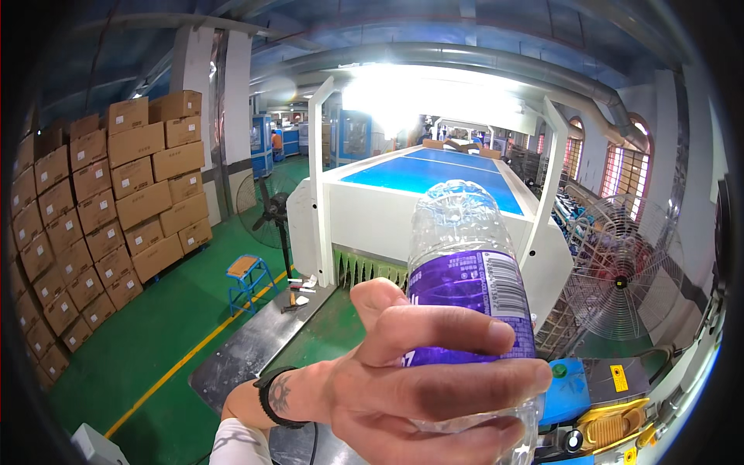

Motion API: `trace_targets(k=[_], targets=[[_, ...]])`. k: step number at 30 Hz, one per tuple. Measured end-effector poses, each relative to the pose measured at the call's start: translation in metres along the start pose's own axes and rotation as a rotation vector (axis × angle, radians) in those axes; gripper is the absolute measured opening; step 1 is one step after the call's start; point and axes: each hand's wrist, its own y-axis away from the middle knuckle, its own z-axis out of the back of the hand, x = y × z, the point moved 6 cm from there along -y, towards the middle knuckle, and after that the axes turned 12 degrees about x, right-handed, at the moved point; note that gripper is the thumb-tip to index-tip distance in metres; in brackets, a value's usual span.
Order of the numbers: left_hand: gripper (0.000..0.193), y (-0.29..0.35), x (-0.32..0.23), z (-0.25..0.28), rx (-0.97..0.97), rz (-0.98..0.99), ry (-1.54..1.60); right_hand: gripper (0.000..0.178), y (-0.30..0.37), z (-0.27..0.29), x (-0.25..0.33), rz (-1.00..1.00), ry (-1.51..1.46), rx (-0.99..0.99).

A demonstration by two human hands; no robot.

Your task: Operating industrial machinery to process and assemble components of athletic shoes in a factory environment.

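My left hand [434,384] is wrapped round a clear plastic bottle [457,217] with a purple label. The fingers lie across the label and the bottle's near side. The bottle is tilted, base up and away from me; its neck end is hidden by the hand and the lower edge of the picture. No liquid can be made out in its upper part. A dark band [271,397] circles my left wrist. My right hand is out of view.
Ahead stands a white machine with a blue belt [434,172]. Stacked cartons [108,194] fill the left. Caged fans [620,267] flank the machine, and a blue stool [249,283] stands left. Small tools [294,301] lie on a metal plate [252,349]. Blue and yellow equipment [612,422] is lower right.
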Motion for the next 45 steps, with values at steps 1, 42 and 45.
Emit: trace_targets(k=[1,42,45], targets=[[0.027,-0.001,0.001,-0.001,0.000,0.000,0.001,0.032,0.000,-0.002,0.000,0.000,0.016,-0.002],[0.032,-0.008,0.007,-0.007,-0.003,-0.010,0.016,0.034,-0.009,-0.047,-0.015,0.045,0.013,-0.032],[0.033,-0.008,0.005,-0.007,0.007,-0.021,-0.008,0.033,-0.008,-0.047,-0.013,0.050,0.010,-0.025]])
